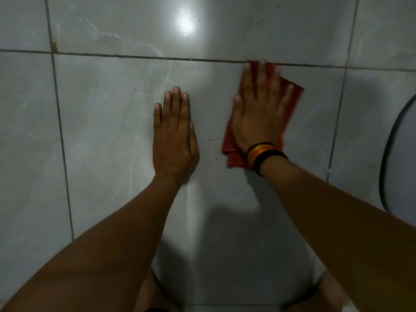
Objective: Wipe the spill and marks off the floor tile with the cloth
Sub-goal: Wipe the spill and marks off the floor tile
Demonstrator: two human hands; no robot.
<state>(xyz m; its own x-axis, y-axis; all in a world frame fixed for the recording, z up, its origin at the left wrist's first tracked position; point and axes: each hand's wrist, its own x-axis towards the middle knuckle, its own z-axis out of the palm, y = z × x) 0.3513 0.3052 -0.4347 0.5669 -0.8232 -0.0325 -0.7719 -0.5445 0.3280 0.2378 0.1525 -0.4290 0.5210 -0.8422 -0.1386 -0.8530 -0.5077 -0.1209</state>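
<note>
A red cloth (292, 97) lies flat on a grey marbled floor tile (112, 131), its far edge at the dark grout line. My right hand (261, 109) presses down on the cloth with fingers spread; it is slightly blurred. My left hand (174, 134) rests flat on the bare tile to the left of the cloth, palm down, holding nothing. A small bluish curved mark (212, 138) shows on the tile between the two hands. The cloth hides the tile beneath it.
Dark grout lines (135, 56) split the floor into large tiles. A bright light reflection (185, 23) glares on the far tile. A grey round object with a dark rim (398, 158) sits at the right edge. My knees (153, 293) show at the bottom.
</note>
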